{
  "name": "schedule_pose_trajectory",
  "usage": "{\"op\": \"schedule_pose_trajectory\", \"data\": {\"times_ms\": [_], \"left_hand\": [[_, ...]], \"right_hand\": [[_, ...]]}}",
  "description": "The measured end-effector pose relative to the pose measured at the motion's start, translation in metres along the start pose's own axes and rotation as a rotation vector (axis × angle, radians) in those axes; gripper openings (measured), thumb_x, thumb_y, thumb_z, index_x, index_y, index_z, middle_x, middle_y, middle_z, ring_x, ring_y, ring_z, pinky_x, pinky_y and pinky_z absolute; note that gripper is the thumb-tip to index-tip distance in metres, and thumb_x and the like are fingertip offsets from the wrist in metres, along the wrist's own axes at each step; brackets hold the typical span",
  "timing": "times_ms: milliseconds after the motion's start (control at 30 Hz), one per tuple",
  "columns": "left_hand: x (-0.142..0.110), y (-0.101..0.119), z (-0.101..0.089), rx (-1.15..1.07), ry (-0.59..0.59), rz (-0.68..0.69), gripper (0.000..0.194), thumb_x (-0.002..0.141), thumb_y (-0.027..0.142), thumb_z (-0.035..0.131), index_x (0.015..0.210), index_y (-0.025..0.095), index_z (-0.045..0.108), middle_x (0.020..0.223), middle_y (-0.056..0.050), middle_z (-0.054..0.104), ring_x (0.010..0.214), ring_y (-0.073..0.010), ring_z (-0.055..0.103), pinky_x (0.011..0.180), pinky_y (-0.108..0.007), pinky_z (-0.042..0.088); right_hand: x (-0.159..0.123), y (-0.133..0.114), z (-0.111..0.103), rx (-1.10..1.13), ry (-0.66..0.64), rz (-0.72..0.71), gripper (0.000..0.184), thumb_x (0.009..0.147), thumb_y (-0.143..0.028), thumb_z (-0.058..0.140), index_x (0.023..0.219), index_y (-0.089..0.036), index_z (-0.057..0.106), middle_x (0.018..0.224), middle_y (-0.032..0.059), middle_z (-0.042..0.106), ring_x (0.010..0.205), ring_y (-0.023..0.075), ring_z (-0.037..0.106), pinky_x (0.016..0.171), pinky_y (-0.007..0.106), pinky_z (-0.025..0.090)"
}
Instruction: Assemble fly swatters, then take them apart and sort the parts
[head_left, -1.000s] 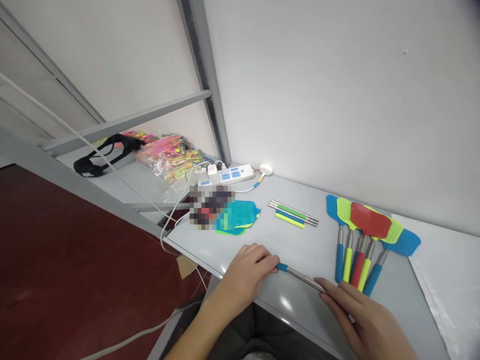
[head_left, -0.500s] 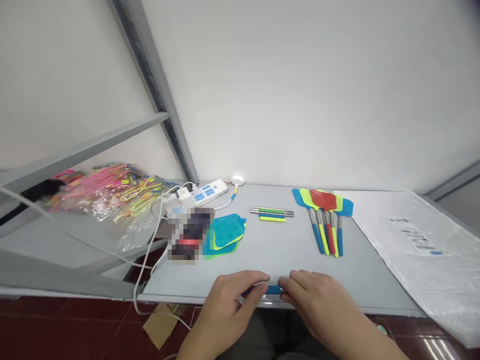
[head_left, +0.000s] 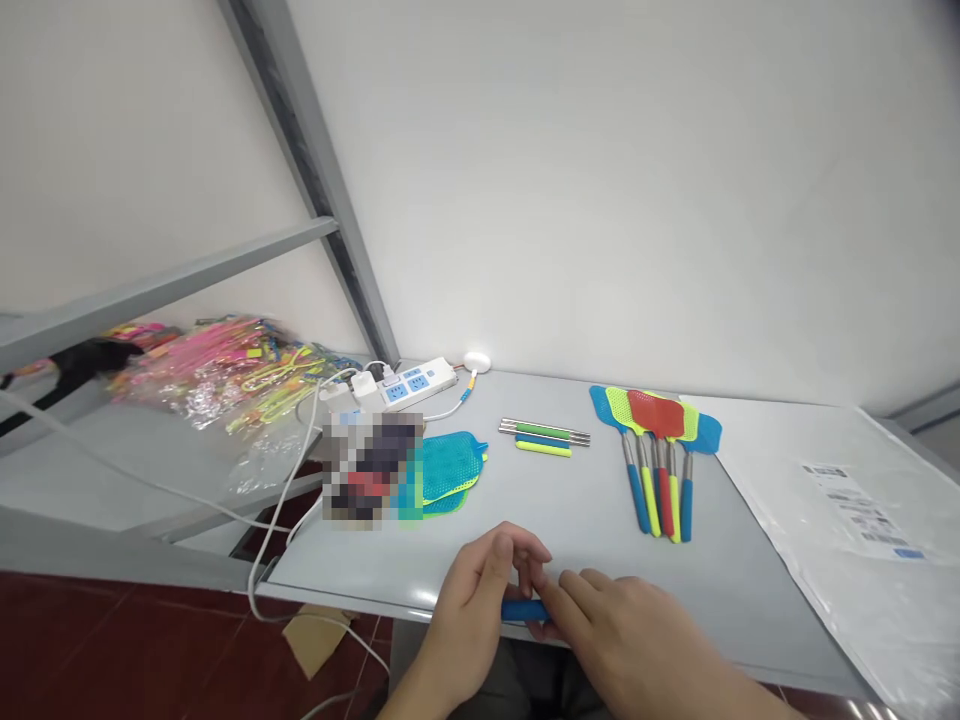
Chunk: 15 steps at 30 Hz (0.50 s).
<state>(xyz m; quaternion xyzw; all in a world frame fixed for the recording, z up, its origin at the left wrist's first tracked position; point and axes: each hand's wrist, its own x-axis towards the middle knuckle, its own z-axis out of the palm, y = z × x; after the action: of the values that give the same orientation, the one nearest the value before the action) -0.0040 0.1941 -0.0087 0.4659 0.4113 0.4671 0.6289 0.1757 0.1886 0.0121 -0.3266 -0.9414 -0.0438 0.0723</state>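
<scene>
Standing here, I take the steel rods point(head_left: 544, 431) on the desk point(head_left: 517, 520) as my mark. Straight toward the person from the rods, at the desk's front edge, is a blue handle point(head_left: 523, 610). The right hand point(head_left: 622, 620), its back upward, has its fingers folded closed around the handle's right end. The left hand point(head_left: 471, 610) is half curled, fingers arched, with the handle's left end at its palm; how firmly it grips I cannot tell. Just nearer than the rods lie two loose grips point(head_left: 543, 449), blue and yellow. Right of the rods, swatters point(head_left: 656, 412) in blue, yellow and red lie fanned, heads overlapping. Well right of the rods, a white sheet point(head_left: 787, 520) bears a label point(head_left: 862, 515) with rows of print and a blue block, too small to read. Left of the rods are stacked swatter heads point(head_left: 450, 465), blue over yellow, partly behind a pixelated patch. Left and beyond the rods sits a white power strip point(head_left: 442, 375) with blue sockets.
</scene>
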Motion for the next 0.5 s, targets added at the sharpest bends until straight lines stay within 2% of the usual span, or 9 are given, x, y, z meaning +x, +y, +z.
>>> {"op": "schedule_pose_trajectory", "data": {"times_ms": [100, 200, 267, 333, 400, 433, 500], "left_hand": [[0.001, -0.008, 0.004, -0.017, 0.116, -0.016, 0.048, 0.097, 0.052, 0.036, 0.088, 0.016, 0.064, 0.075, -0.002, 0.052, 0.068, -0.0131, 0.052, 0.055, -0.022, 0.048], [-0.001, -0.014, -0.002, 0.011, 0.137, -0.104, 0.045, 0.093, 0.056, 0.042, 0.087, 0.016, 0.061, 0.074, 0.000, 0.046, 0.062, -0.0122, 0.051, 0.045, -0.020, 0.044], [-0.007, -0.015, -0.011, 0.080, 0.098, -0.189, 0.042, 0.091, 0.057, 0.047, 0.091, 0.017, 0.060, 0.069, 0.003, 0.043, 0.052, -0.0095, 0.045, 0.040, -0.018, 0.038], [-0.017, -0.014, -0.021, 0.129, 0.066, -0.257, 0.040, 0.090, 0.055, 0.050, 0.100, 0.018, 0.060, 0.063, 0.006, 0.041, 0.045, -0.0071, 0.035, 0.038, -0.017, 0.029], [-0.029, -0.013, -0.031, 0.166, 0.106, -0.266, 0.039, 0.089, 0.053, 0.053, 0.106, 0.019, 0.061, 0.063, 0.006, 0.040, 0.047, -0.0071, 0.032, 0.040, -0.017, 0.026], [-0.035, -0.015, -0.036, 0.178, 0.154, -0.250, 0.038, 0.089, 0.052, 0.055, 0.106, 0.019, 0.062, 0.063, 0.006, 0.040, 0.050, -0.0077, 0.032, 0.042, -0.018, 0.026], [-0.046, -0.022, -0.045, 0.165, 0.269, -0.217, 0.038, 0.088, 0.052, 0.056, 0.104, 0.018, 0.062, 0.063, 0.005, 0.039, 0.053, -0.0087, 0.032, 0.045, -0.019, 0.026]], "right_hand": [[0.006, 0.006, 0.004, -0.025, -0.017, -0.083, 0.025, 0.080, -0.017, 0.061, 0.104, -0.018, 0.051, 0.075, 0.0006, 0.064, 0.055, 0.0170, 0.056, 0.043, 0.035, 0.021], [0.017, 0.009, 0.013, 0.011, -0.082, -0.103, 0.036, 0.080, -0.017, 0.065, 0.113, -0.017, 0.051, 0.082, 0.0011, 0.066, 0.060, 0.0177, 0.059, 0.045, 0.033, 0.029], [0.029, 0.013, 0.014, 0.078, -0.130, -0.118, 0.031, 0.084, -0.023, 0.065, 0.112, -0.016, 0.053, 0.085, 0.0023, 0.067, 0.066, 0.0191, 0.062, 0.054, 0.032, 0.039], [0.046, 0.022, 0.008, 0.215, -0.188, -0.157, 0.021, 0.089, -0.035, 0.063, 0.099, -0.018, 0.058, 0.086, 0.0027, 0.068, 0.073, 0.0196, 0.063, 0.067, 0.033, 0.045], [0.067, 0.037, 0.001, 0.435, -0.229, -0.174, 0.029, 0.088, -0.048, 0.060, 0.097, -0.021, 0.059, 0.091, 0.0018, 0.068, 0.085, 0.0191, 0.064, 0.080, 0.032, 0.047], [0.078, 0.045, -0.001, 0.530, -0.200, -0.147, 0.034, 0.088, -0.053, 0.059, 0.104, -0.022, 0.059, 0.100, 0.0027, 0.068, 0.095, 0.0195, 0.063, 0.082, 0.030, 0.048], [0.104, 0.061, 0.004, 0.597, -0.106, -0.037, 0.036, 0.097, -0.049, 0.042, 0.117, -0.022, 0.055, 0.120, 0.0068, 0.063, 0.110, 0.0185, 0.058, 0.090, 0.031, 0.046]]}}
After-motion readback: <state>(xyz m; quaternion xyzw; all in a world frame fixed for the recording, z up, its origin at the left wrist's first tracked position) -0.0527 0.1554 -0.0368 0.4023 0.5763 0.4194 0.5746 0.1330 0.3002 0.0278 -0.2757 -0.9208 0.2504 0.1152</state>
